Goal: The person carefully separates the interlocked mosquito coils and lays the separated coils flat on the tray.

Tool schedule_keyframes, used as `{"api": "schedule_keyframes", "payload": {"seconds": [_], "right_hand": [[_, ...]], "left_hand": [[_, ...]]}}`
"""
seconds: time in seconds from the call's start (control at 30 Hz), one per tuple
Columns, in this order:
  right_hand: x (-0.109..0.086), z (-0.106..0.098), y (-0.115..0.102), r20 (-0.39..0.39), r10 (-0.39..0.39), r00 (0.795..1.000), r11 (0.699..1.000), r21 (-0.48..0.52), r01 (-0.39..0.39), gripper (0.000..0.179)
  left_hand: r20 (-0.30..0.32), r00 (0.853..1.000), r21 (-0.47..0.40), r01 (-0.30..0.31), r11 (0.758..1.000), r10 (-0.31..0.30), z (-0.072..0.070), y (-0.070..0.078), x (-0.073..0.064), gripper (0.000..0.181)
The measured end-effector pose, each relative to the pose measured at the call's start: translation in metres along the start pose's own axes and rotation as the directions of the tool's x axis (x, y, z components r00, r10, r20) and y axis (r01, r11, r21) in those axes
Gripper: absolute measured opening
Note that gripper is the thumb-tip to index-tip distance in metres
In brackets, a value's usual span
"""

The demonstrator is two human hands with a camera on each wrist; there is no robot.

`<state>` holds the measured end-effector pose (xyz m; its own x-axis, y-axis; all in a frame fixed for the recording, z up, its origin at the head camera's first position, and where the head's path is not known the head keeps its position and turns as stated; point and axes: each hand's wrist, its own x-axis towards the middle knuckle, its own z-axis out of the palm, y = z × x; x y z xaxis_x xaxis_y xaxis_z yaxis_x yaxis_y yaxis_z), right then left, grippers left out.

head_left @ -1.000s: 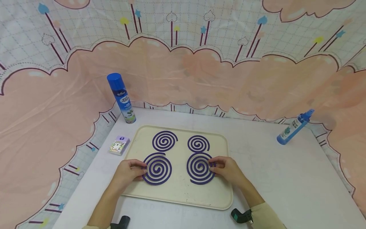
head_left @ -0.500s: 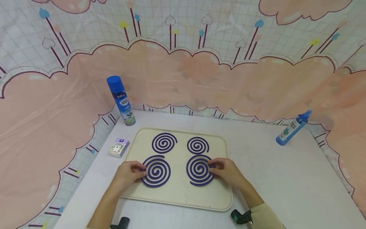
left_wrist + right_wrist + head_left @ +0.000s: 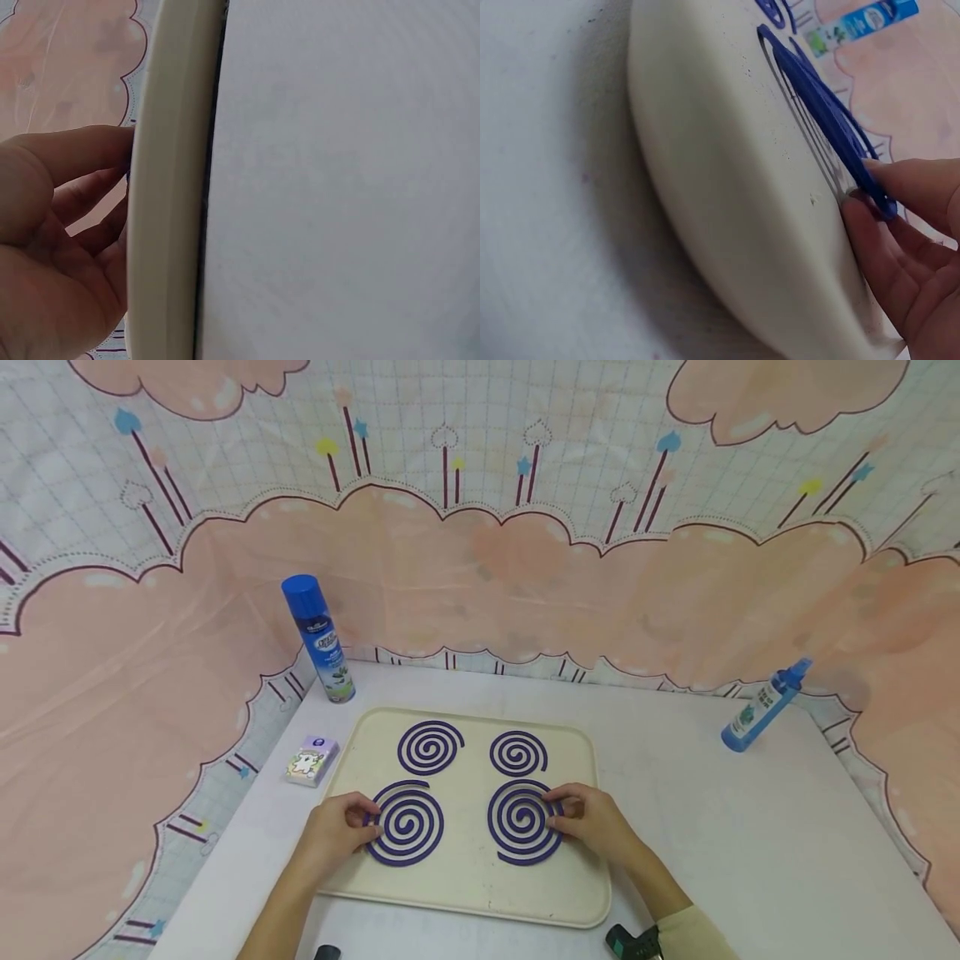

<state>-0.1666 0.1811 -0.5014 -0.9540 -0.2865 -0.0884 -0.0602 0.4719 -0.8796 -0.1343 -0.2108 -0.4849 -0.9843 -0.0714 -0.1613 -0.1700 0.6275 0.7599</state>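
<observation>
On the cream tray [image 3: 450, 893] lie purple-blue mosquito coils in two pairs, front and back. My left hand [image 3: 330, 839] pinches the left edge of the front left coil [image 3: 406, 827] between thumb and fingers; in the left wrist view the tray rim [image 3: 169, 180] hides nearly all of that coil. The front right coil [image 3: 524, 816] is pinched at its right side by my right hand [image 3: 596, 822]. Seen from the right wrist, this coil [image 3: 821, 101] is tilted, its held edge raised off the tray. Behind are the back left coil [image 3: 430, 748] and the back right coil [image 3: 517, 754].
A blue spray can [image 3: 321, 639] stands at the table's back left corner. Near the tray's left side lies a small purple and white pack [image 3: 312, 762]. Far to the right is a blue spray bottle [image 3: 765, 706] on the white table [image 3: 720, 843].
The head view has tilted up, so everything sits lower in it. The front left coil has shifted slightly left with my left hand. Both hands keep their pinch.
</observation>
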Motion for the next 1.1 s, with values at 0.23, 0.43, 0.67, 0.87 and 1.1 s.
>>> {"api": "schedule_keyframes", "payload": {"seconds": [0.23, 0.43, 0.67, 0.87, 1.1], "right_hand": [[-0.0004, 0.0004, -0.0005, -0.057, -0.054, 0.997, 0.989, -0.143, 0.045, 0.03], [-0.0022, -0.0027, 0.0027, -0.041, -0.105, 0.994, 0.978, -0.183, 0.096, 0.024], [-0.0036, -0.0053, 0.0065, -0.023, -0.137, 0.99, 0.977, -0.166, 0.132, 0.024], [-0.0043, -0.0052, 0.0072, -0.042, -0.14, 0.989, 0.976, -0.173, 0.131, 0.025], [-0.0055, -0.0019, 0.0059, -0.075, -0.129, 0.989, 0.974, -0.198, 0.112, 0.025]], "left_hand": [[-0.041, 0.998, 0.106, -0.048, 0.993, 0.052, 0.0002, 0.0012, -0.0022, 0.027], [-0.058, 0.995, 0.174, -0.071, 0.982, 0.082, 0.0009, 0.0032, -0.003, 0.029], [-0.055, 0.995, 0.213, -0.065, 0.975, 0.078, 0.0011, 0.0032, -0.0025, 0.031], [-0.053, 0.994, 0.226, -0.08, 0.971, 0.094, 0.0012, 0.0031, -0.0019, 0.032], [-0.044, 0.995, 0.244, -0.08, 0.966, 0.094, 0.002, 0.0045, -0.0023, 0.033]]}}
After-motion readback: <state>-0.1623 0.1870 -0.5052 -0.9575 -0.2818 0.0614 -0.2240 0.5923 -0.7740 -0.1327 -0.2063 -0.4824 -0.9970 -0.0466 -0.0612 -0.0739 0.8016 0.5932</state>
